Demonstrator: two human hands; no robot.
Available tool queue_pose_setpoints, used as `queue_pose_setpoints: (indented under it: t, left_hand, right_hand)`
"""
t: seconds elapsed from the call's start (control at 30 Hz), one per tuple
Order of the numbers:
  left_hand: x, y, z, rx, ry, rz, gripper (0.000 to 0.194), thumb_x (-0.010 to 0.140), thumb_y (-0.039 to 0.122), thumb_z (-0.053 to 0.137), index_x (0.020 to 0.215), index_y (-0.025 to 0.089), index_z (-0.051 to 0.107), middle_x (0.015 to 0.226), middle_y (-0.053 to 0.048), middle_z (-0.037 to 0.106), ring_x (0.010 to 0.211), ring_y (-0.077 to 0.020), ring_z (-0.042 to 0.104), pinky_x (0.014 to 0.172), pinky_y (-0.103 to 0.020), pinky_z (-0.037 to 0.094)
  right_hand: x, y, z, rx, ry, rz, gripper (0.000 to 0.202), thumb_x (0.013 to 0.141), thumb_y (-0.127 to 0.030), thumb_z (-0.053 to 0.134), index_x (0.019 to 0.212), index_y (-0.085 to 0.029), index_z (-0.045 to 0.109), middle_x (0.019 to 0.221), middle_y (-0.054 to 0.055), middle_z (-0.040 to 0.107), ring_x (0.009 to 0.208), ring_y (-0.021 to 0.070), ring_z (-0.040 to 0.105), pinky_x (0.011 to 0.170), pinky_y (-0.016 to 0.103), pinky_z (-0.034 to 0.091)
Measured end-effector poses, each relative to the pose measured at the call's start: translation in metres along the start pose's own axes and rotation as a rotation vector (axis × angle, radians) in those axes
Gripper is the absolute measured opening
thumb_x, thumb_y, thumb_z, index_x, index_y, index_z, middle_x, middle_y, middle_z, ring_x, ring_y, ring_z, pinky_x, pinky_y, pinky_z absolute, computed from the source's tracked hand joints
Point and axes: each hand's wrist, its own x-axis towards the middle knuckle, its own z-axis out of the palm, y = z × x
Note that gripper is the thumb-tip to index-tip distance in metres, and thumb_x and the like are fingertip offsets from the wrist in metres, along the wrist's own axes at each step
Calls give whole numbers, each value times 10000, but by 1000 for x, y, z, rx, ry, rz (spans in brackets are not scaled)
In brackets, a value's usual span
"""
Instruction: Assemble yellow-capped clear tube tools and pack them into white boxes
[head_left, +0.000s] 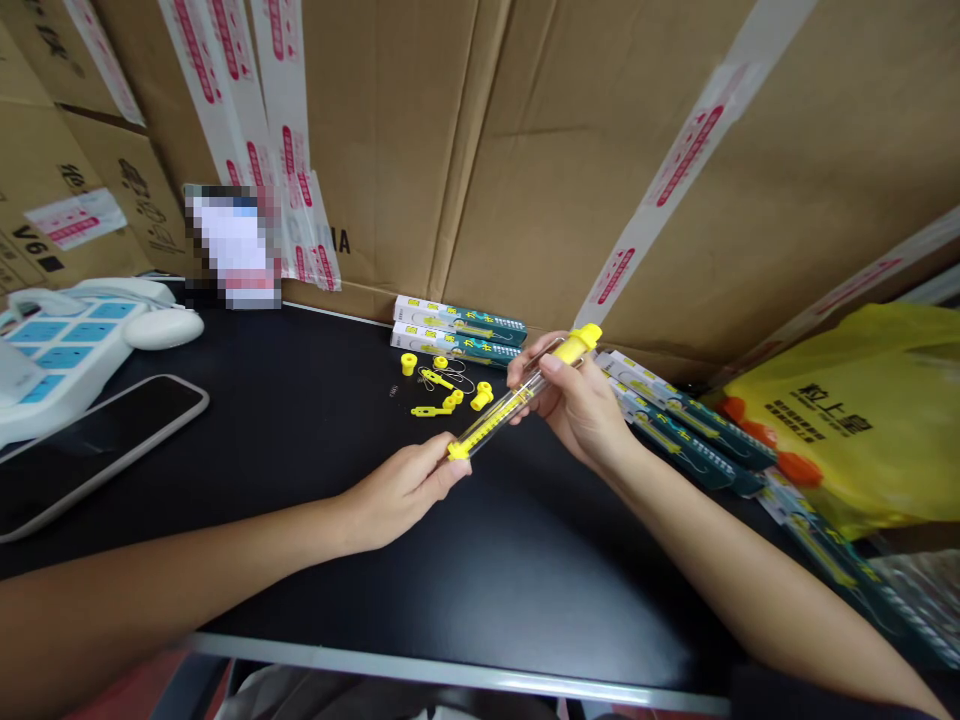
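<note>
A: Nearest the viewer, what closes the lower frame?

B: The pale front edge [420,683] of a black table [300,430]. Above it, at the centre of the frame, a clear-tube spring force gauge [491,424] is held aslant, rising from lower left to upper right.

A: How is its nearer end secured?

B: The left hand [409,490] pinches the yellow lower collar [458,451] between thumb and fingers. The collar should make a sound hold: it looks like moulded plastic, probably stiff and less slippery than the smooth barrel.

A: And the farther end?

B: The right hand [581,400] grasps the upper barrel, fingers curled about it, thumb against the yellow upper cap [579,345]. Neither hand is free.

A: What handling does the form suggest?

B: Light and rigid, one judges. The transparent wall may crack or bow if squeezed or bent at mid-length, so force is best directed along the axis, with a grip at each end. Whether the cap is fully seated cannot be told.

A: Beyond the gauge?

B: Just left of the right hand, a loose yellow cap [482,397]; farther left, slotted yellow strips [431,411] and thin wire, light and easily scattered. Behind these, at upper centre, printed cartons [459,335] lie side by side before a taped cardboard wall [390,150].
</note>
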Motion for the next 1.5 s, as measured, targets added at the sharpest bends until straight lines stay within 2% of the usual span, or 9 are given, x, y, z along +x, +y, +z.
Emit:
queue_pose_setpoints:
  t: [0.17,0.37,0.53,0.7,0.93,1.07,1.2,1.37,1.5]
  left_hand:
    - [1,-1,1,-243,-109,-50,362,972,442,325,980,145,532,595,69,347,519,-82,325,495,-220,312]
    - [4,-6,-4,-176,-64,-82,339,932,431,442,1118,159,520,728,28,522,543,-71,462,465,-192,362]
    - [7,-8,-5,-132,7,-144,276,884,413,522,973,153,556,800,-16,606,595,-101,566,428,-177,399]
    - [7,-7,-7,58,24,-50,278,879,384,551,817,148,685,864,-33,606,624,-93,574,507,-196,428]
    - [5,0,-9,388,-222,139,293,913,259,492,739,168,709,745,-15,637,666,-107,579,630,-204,399]
    - [5,2,-12,290,-380,175,295,910,233,491,691,162,676,711,-7,649,666,-106,578,631,-196,396]
    - [7,3,-12,176,-336,140,333,934,263,457,692,158,660,743,-13,660,704,-112,593,675,-201,422]
    - [3,7,-9,286,-372,159,339,952,254,421,700,167,631,767,-16,658,754,-124,596,752,-219,418]
    - [3,8,-11,261,-418,173,336,959,258,404,694,171,592,762,-17,635,748,-126,575,747,-224,416]
  right_hand:
    - [0,-1,-1,24,-15,11,232,801,-351,635,904,-243,458,733,-50,627,519,94,582,487,245,530]
    - [2,-4,-5,-13,27,14,238,807,-390,616,914,-253,453,743,-32,643,537,112,582,481,256,522]
    - [5,-8,-11,-10,86,-16,206,811,-357,609,904,-247,462,725,-26,646,523,110,571,459,245,517]
    - [4,-8,-9,-49,60,-13,217,808,-368,611,907,-252,457,720,-28,642,518,115,571,460,257,519]
    - [7,-9,-13,-93,114,-4,192,799,-357,589,892,-249,460,690,-32,623,493,106,531,423,228,448]
    - [16,-9,-29,-81,178,3,144,781,-323,567,863,-244,478,641,-36,581,470,101,489,403,221,413]
    - [14,-2,-23,-45,157,22,164,779,-345,569,864,-253,462,650,-40,578,469,108,492,393,227,418]
    - [6,0,-6,-40,59,69,167,790,-350,558,880,-248,461,634,-37,597,475,120,501,376,226,411]
    - [14,-10,-22,-64,191,-7,145,762,-329,552,846,-249,464,597,-41,561,467,111,481,394,222,384]
